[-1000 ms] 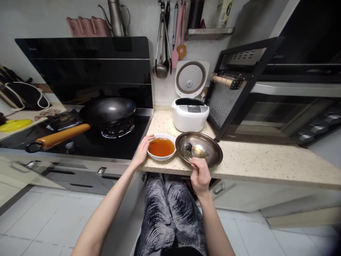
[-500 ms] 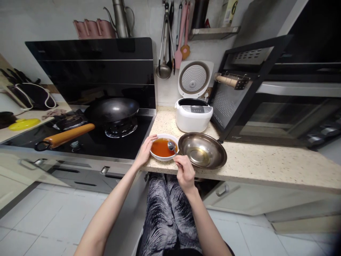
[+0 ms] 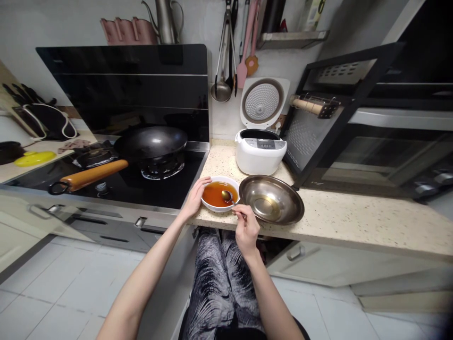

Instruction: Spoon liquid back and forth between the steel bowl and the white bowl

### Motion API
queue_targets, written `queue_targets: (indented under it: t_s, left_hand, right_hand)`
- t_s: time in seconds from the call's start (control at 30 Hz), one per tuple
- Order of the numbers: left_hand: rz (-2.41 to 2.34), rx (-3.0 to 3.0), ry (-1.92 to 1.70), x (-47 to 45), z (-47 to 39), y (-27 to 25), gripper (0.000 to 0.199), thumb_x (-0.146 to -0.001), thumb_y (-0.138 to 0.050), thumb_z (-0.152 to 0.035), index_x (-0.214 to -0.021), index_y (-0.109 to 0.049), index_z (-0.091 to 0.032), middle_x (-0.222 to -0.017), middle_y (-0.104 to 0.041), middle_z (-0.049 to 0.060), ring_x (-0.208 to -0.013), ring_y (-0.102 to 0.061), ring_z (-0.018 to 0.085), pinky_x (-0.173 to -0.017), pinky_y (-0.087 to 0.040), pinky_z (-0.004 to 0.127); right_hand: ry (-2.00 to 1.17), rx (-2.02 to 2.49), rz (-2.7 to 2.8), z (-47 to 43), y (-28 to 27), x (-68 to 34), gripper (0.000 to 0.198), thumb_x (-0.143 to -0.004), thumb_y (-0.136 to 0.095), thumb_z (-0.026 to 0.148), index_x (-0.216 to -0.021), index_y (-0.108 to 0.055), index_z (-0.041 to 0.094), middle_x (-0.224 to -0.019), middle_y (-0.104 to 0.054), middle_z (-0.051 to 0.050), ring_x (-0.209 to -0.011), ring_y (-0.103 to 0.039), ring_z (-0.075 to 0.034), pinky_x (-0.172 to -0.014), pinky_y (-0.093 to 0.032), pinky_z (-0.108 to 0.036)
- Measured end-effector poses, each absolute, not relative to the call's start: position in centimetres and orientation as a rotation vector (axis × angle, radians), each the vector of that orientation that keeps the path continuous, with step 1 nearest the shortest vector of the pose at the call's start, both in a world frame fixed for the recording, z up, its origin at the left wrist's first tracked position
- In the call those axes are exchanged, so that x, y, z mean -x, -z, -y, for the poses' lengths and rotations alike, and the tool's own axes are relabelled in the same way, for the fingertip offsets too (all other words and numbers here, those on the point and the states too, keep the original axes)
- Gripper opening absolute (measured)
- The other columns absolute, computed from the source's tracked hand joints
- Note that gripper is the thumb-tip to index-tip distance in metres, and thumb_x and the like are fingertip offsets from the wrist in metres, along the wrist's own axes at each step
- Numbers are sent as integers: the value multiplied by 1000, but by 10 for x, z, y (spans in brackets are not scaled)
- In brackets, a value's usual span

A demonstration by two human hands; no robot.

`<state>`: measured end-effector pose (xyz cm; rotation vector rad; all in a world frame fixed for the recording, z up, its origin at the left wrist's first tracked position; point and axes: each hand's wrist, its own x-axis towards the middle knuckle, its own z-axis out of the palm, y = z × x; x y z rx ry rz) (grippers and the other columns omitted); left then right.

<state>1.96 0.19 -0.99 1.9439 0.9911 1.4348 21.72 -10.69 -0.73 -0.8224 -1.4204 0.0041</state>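
Observation:
A white bowl [image 3: 212, 208] of reddish-amber liquid stands on the speckled counter, close to its front edge. My left hand [image 3: 195, 197] holds the bowl by its left rim, fingers along the edge. A metal spoon [image 3: 226, 195] is pinched by its handle in my right hand [image 3: 247, 225], at the bowl's lower right. The spoon's head is at the liquid and looks amber; how deep it sits I cannot tell. Directly right of the bowl, a wide steel basin [image 3: 286, 208] holds a little yellowish liquid at its bottom.
Behind the basin stands a white rice cooker [image 3: 260, 158] with its lid raised. On the left, a black wok [image 3: 152, 144] with a wooden handle [image 3: 94, 174] rests on the gas stove [image 3: 123, 196]. A black oven [image 3: 375, 160] bounds the counter [image 3: 354, 217] at the right.
The spoon's head has gone from silvery to amber, lowered or turned in the liquid. My left hand keeps its place on the bowl. The whole view has shifted slightly.

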Motion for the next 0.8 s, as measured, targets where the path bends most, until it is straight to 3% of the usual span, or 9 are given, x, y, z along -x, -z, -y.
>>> queue_targets:
  t_s: [0.2,0.8]
  left_hand:
    - [-999,-1954,-1433,-20,-2,9,41,-107,-37,-39,-123,-70,-20,-144,-62,11,-140,-55,25,-127,-34,47]
    - [-987,-1933,-1440,-19,-2,9,41,-107,-38,-41,-121,-71,-20,-143,-62,11,-141,-54,25,-128,-32,48]
  right_hand:
    - [-154,859,1185,111,10,-213,15,-105,-48,21,-97,-61,21,-87,-68,-2,-75,-65,-14,-71,-55,-28]
    - [-129,801,1145,111,10,-216,14,-105,-48,20,-99,-61,22,-89,-67,-2,-76,-66,-14,-71,-56,-28]
